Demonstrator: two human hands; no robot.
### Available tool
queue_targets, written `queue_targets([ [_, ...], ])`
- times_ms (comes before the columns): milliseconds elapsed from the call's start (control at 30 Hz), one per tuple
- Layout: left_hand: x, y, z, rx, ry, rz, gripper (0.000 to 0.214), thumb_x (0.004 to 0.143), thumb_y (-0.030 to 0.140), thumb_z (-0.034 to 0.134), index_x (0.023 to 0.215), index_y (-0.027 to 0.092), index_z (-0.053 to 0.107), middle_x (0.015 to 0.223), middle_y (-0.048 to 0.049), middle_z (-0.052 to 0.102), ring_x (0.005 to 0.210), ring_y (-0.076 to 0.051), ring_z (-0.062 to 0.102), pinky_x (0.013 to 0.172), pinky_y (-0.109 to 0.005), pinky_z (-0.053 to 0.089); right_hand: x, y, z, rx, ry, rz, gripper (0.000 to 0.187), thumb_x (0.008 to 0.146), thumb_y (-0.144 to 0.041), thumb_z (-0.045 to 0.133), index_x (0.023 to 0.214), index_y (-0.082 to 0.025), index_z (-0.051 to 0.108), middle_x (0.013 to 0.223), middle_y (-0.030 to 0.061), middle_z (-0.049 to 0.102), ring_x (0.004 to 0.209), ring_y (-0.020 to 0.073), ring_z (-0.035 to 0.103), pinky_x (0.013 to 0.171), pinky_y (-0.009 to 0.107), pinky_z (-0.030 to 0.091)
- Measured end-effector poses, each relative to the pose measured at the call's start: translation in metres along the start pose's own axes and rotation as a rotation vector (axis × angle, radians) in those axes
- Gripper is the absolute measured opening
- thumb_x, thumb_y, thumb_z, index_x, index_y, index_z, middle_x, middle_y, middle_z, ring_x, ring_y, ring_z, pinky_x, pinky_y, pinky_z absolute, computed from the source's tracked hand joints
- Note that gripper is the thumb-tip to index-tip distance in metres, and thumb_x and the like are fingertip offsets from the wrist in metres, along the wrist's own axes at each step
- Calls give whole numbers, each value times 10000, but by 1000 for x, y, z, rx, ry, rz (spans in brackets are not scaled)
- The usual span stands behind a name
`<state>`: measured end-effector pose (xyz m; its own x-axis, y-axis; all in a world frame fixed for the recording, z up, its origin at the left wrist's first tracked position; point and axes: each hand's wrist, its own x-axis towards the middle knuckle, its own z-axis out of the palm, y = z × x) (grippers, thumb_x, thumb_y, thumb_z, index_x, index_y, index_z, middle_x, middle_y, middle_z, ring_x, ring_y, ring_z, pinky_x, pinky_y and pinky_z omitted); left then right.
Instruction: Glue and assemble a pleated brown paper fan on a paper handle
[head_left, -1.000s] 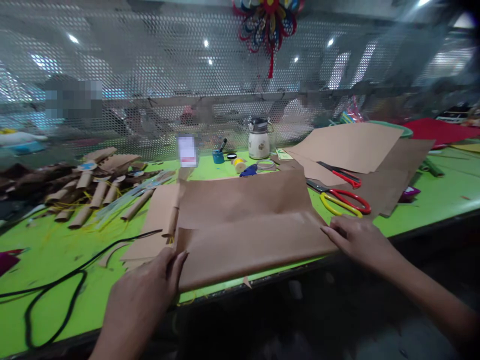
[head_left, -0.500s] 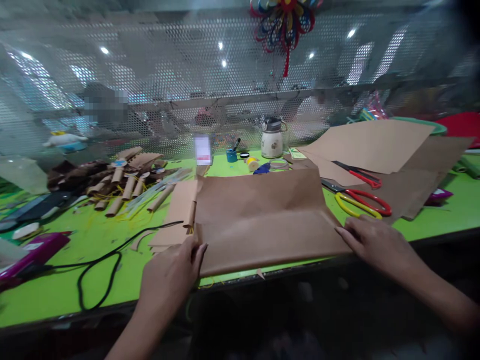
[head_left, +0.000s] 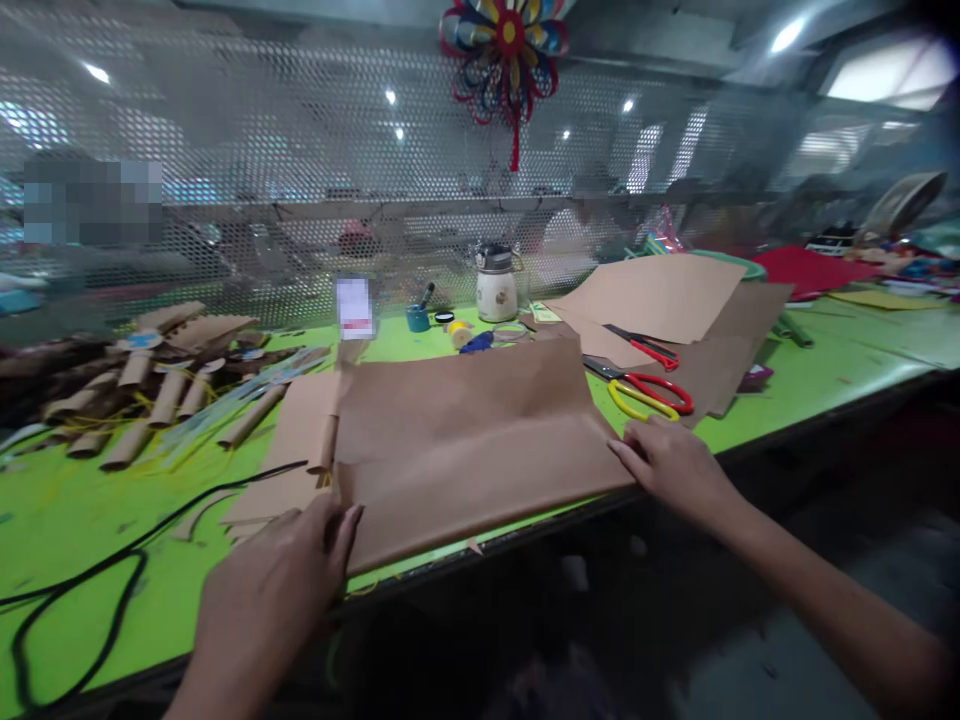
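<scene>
A large folded sheet of brown kraft paper (head_left: 465,440) lies on the green table (head_left: 97,520) at its front edge. My left hand (head_left: 281,580) rests on the sheet's near left corner, fingers stretched out and pressing flat. My right hand (head_left: 667,462) lies on the sheet's right edge, fingers also laid flat on the paper. Neither hand grips anything.
Red and yellow scissors (head_left: 645,392) lie right of the sheet, with more brown sheets (head_left: 660,295) behind. Rolled paper tubes (head_left: 150,385) are heaped at the left. A black cable (head_left: 112,580), a white jar (head_left: 496,285) and small pots stand near a perforated metal screen (head_left: 300,180).
The camera has swung about, shifting the whole scene sideways. Both hands stay pressed on the same ends of the folded brown sheet.
</scene>
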<state>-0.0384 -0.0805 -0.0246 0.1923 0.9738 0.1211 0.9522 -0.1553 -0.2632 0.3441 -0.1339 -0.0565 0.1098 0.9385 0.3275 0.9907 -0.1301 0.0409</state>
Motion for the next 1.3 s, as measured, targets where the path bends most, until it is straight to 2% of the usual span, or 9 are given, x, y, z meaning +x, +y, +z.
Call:
queue_targets([
  [233,1,-2,3,-17,15,2,345,925,425,286,907,218,562,794,-83,697,749,-285,666,601,-335,409,2,2,1,76,2,27,270,893,-376,500,712,-189,575,705,46,568,697,193,546,617,269,333],
  [400,-2,-2,2,-55,6,-49,366,929,431,272,882,229,573,769,-91,702,727,-291,672,537,-318,375,1,0,2,39,19,54,265,889,-372,506,720,-184,587,718,57,578,704,202,553,612,274,332],
  [567,-5,0,1,-42,67,-50,400,939,422,241,904,208,578,711,-118,697,687,-315,676,510,-321,362,2,0,2,23,10,22,284,923,-362,444,770,-171,587,769,85,600,761,214,570,640,277,347],
  [767,-2,1,-3,-85,27,-54,408,936,422,246,938,209,595,718,-122,708,683,-322,681,499,-322,375,11,3,2,31,-54,-19,262,923,-345,445,795,-172,595,746,84,628,732,209,593,602,262,337],
  [933,-2,0,-4,-30,57,-33,442,936,416,224,943,195,607,676,-144,691,673,-332,677,514,-331,393,17,4,-2,60,-100,-47,248,911,-335,475,764,-176,596,723,71,649,693,188,597,578,249,325],
  [1133,1,-2,-4,-58,13,-6,424,927,412,247,907,196,611,715,-142,700,699,-328,679,555,-343,421,20,5,-5,66,-120,-50,254,903,-351,485,747,-183,595,701,58,654,682,188,597,553,250,295],
  [1300,3,-4,-4,-114,-5,-28,441,921,430,245,956,196,616,743,-155,704,729,-336,674,584,-355,429,18,4,-1,43,-117,-51,235,908,-340,475,781,-179,590,734,68,651,700,188,595,567,251,295],
])
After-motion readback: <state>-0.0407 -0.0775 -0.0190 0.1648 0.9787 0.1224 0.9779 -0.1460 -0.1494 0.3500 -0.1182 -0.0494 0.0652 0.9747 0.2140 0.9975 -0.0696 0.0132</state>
